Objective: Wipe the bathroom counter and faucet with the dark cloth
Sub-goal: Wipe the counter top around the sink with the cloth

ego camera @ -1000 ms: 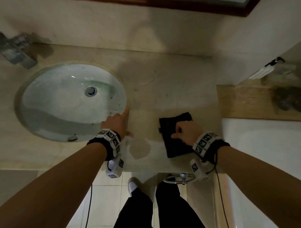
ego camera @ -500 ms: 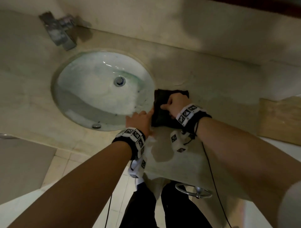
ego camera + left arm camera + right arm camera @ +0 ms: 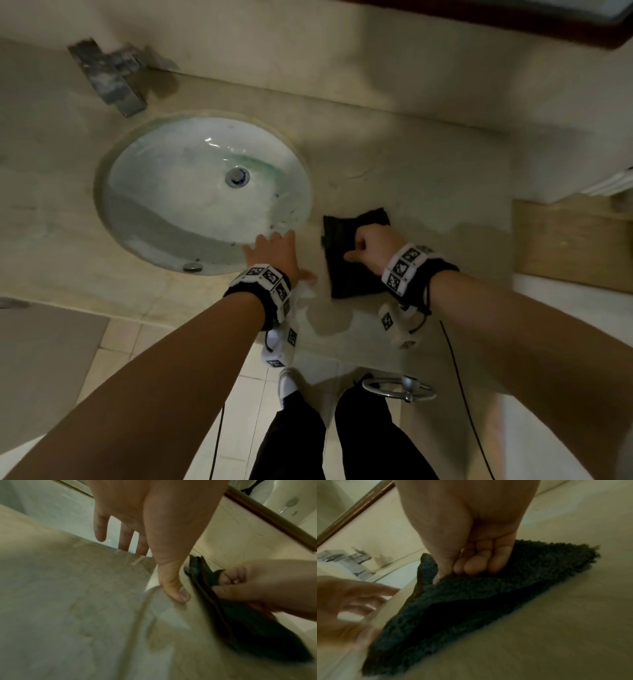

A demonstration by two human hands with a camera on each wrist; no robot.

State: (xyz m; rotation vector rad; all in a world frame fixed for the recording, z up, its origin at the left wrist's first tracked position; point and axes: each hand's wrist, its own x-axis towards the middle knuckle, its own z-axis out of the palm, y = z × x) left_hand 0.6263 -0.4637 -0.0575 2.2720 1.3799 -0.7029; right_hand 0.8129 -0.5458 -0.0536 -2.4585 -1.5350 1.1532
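bare counter [image 3: 411, 164] beyond cloth [image 3: 346, 270]

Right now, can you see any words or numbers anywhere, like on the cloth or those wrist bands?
No readable words, numbers or brand names show in any view.
Wrist bands: only black-and-white square code patterns, no letters.
Dark cloth: plain fuzzy fabric; a small tab at its edge in the head view is too small to read.
Faucet: no marking visible.
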